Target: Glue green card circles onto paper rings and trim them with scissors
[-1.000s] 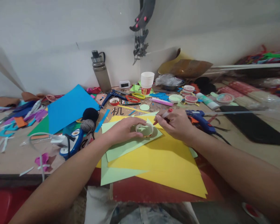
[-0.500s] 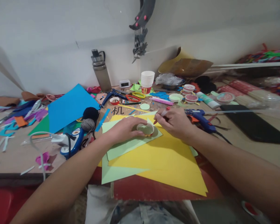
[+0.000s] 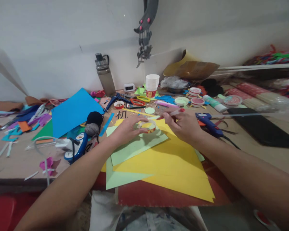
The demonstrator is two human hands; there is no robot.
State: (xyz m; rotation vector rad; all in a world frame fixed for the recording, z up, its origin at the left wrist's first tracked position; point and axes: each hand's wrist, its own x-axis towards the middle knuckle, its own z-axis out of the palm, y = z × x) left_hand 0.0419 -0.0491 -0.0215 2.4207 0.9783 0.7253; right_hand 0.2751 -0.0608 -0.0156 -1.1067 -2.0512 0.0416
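My left hand (image 3: 130, 130) pinches a short ring cut from a paper cup (image 3: 151, 130), with a red and yellow printed band on its side. The ring is held just over a light green paper sheet (image 3: 125, 150). In my right hand (image 3: 183, 125) is a pen with a red end (image 3: 175, 112), gripped between thumb and fingers, its other end blurred close to the paper. Yellow paper sheets (image 3: 173, 166) lie under the green one. A cut light green disc (image 3: 149, 110) and another red-banded cup ring (image 3: 118, 105) lie beyond my hands.
A stack of paper cups (image 3: 152, 86) and a grey bottle (image 3: 105, 75) stand at the back. Scissors (image 3: 137, 101) lie before the cups. A blue glue gun (image 3: 209, 124) and a black phone-like slab (image 3: 262, 127) lie right. Blue card (image 3: 78, 112) and yarn balls (image 3: 93, 118) are left.
My left hand has lifted and tilted the cup ring off the green paper. My right hand, with the pen, has moved slightly right, away from the ring.
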